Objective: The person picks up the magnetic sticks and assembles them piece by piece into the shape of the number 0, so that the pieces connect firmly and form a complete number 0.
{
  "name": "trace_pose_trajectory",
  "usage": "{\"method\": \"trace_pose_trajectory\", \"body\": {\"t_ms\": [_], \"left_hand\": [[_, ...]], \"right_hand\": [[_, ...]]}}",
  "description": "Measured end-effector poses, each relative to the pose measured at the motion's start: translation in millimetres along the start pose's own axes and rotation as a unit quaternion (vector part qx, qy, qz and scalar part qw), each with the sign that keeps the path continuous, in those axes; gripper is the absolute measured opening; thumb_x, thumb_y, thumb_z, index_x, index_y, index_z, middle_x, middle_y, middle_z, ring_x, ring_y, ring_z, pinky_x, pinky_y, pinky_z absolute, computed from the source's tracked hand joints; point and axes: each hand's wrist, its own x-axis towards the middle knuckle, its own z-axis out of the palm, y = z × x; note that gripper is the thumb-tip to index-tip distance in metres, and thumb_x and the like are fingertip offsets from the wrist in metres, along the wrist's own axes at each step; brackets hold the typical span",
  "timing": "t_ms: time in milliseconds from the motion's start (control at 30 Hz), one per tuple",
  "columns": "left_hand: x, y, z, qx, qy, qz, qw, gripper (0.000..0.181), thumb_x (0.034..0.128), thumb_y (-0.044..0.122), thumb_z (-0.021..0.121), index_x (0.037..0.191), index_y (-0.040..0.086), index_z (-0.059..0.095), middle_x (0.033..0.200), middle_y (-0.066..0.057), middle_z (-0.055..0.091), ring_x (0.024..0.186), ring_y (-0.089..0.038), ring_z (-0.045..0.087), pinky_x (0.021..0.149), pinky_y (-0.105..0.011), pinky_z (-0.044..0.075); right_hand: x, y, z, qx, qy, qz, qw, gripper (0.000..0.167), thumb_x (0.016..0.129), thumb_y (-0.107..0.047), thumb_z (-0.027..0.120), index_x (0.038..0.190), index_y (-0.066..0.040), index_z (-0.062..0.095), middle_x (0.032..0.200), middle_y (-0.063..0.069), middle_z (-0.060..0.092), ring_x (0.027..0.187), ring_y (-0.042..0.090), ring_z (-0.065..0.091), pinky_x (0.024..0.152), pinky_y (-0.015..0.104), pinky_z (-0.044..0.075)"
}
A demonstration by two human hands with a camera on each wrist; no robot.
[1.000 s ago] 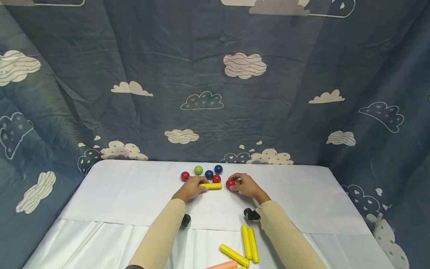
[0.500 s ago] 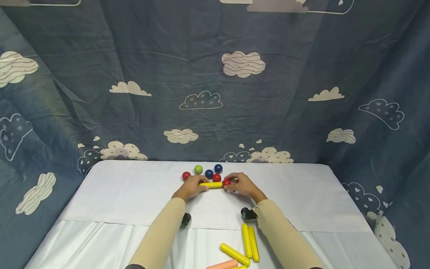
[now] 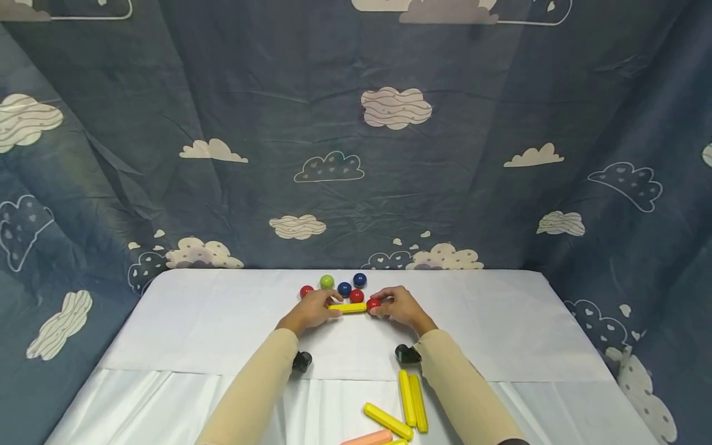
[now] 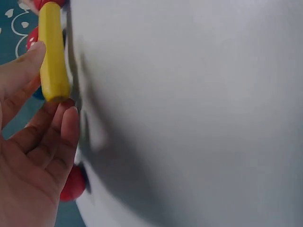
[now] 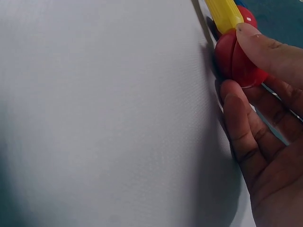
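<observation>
My left hand [image 3: 311, 311] holds a yellow rod [image 3: 351, 308] lying crosswise on the white table. In the left wrist view the thumb presses the near side of the rod [image 4: 53, 56], with a finger behind it. My right hand [image 3: 405, 308] pinches a red ball [image 3: 373, 304] with thumb and fingers. A groove runs round this ball [image 5: 226, 54] in the right wrist view, and it touches the rod's right end. Just behind the rod sits another red ball [image 3: 356, 296]. A third red ball [image 3: 306, 291] lies beside the left hand's knuckles.
Two blue balls [image 3: 344, 289] and a green ball [image 3: 327, 282] stand behind the hands. Several yellow rods [image 3: 407, 398] and an orange rod [image 3: 368, 439] lie near the front. A dark cloud-patterned curtain [image 3: 328, 204] hangs behind the white table [image 3: 500, 327].
My right hand has moved left with the red ball, bringing it from a gap away up against the rod's right end. The left hand and the rod have stayed nearly in place.
</observation>
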Motion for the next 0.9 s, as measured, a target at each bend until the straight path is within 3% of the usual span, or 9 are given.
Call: {"method": "trace_pose_trajectory", "body": {"t_ms": [200, 333, 433, 667, 900], "left_hand": [[-6.2, -1.2, -21.5, 0.024, 0.028, 0.029, 0.9989, 0.029, 0.0854, 0.016, 0.074, 0.113, 0.009, 0.066, 0.098, -0.004, 0.063, 0.088, -0.017, 0.057, 0.084, -0.036, 0.048], [-10.5, -7.2, -37.3, 0.038, 0.080, 0.041, 0.9952, 0.030, 0.0841, 0.012, 0.075, 0.112, 0.008, 0.066, 0.102, -0.009, 0.064, 0.091, -0.022, 0.057, 0.085, -0.039, 0.047], [-13.8, -17.3, -42.9, 0.041, 0.114, 0.029, 0.9922, 0.033, 0.0828, 0.012, 0.076, 0.113, 0.009, 0.065, 0.105, -0.011, 0.062, 0.098, -0.027, 0.056, 0.090, -0.043, 0.044], [-14.3, -46.4, -34.8, 0.022, 0.134, -0.036, 0.9902, 0.045, 0.0804, 0.018, 0.079, 0.119, 0.008, 0.059, 0.105, -0.013, 0.058, 0.101, -0.029, 0.052, 0.093, -0.046, 0.042], [-10.0, -50.2, -26.5, 0.005, 0.132, -0.064, 0.9891, 0.049, 0.0800, 0.021, 0.079, 0.121, 0.007, 0.057, 0.100, -0.011, 0.058, 0.097, -0.028, 0.053, 0.090, -0.046, 0.043]], "right_hand": [[1.5, 2.3, 2.2, 0.006, 0.006, 0.018, 0.9998, 0.033, 0.077, -0.012, 0.081, 0.109, -0.009, 0.071, 0.096, 0.005, 0.066, 0.075, 0.020, 0.057, 0.067, 0.026, 0.050], [2.5, 3.1, 3.5, 0.006, 0.006, 0.021, 0.9997, 0.035, 0.078, -0.012, 0.081, 0.111, -0.008, 0.070, 0.096, 0.006, 0.066, 0.075, 0.020, 0.057, 0.067, 0.026, 0.050], [2.8, 2.7, 3.7, 0.009, 0.007, 0.027, 0.9996, 0.036, 0.077, -0.012, 0.081, 0.112, -0.008, 0.070, 0.096, 0.006, 0.066, 0.076, 0.020, 0.056, 0.067, 0.026, 0.050], [2.0, 2.3, 3.0, 0.014, 0.008, 0.037, 0.9992, 0.036, 0.078, -0.012, 0.081, 0.112, -0.008, 0.069, 0.098, 0.007, 0.066, 0.078, 0.021, 0.057, 0.070, 0.027, 0.050], [0.5, 0.2, 2.7, 0.019, 0.004, 0.039, 0.9991, 0.035, 0.078, -0.013, 0.080, 0.111, -0.008, 0.070, 0.098, 0.006, 0.066, 0.077, 0.021, 0.057, 0.070, 0.027, 0.051]]}}
